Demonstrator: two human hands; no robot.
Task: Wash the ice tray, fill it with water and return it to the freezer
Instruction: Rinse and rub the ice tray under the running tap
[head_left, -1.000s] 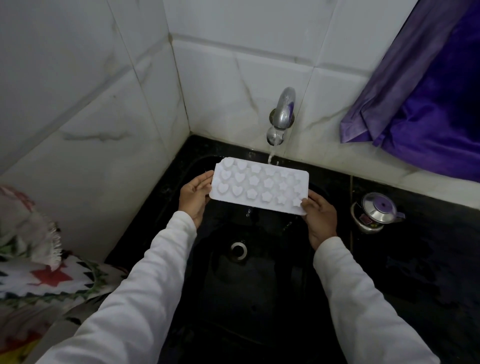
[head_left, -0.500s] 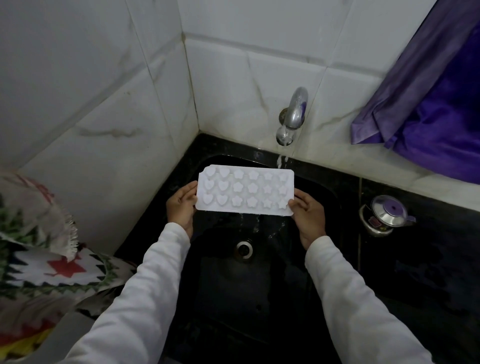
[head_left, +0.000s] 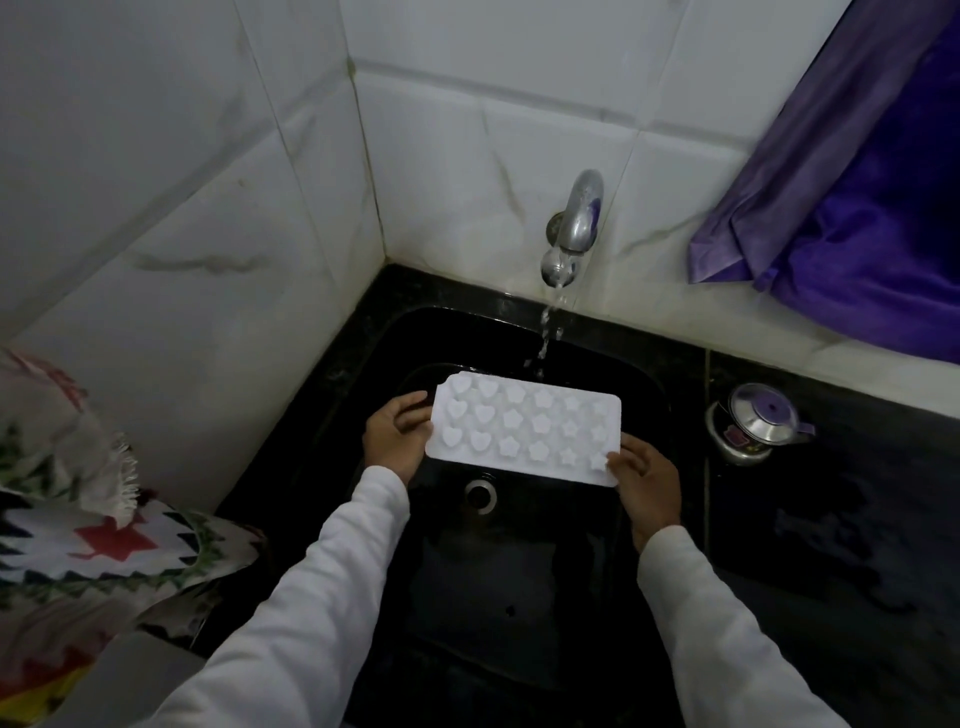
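Observation:
A white ice tray with heart, flower and star moulds hangs level over the black sink. My left hand grips its left end and my right hand grips its near right corner. The metal tap on the back wall runs a thin stream of water that falls at the tray's far edge. The drain shows just below the tray.
A small steel kettle with a purple lid knob stands on the dark counter right of the sink. A purple cloth hangs at the upper right. A patterned cloth lies at the left. White tiled walls meet in a corner behind the sink.
The tray has come toward me and down into the sink, away from the tap's mouth. Both hands kept their hold on its ends.

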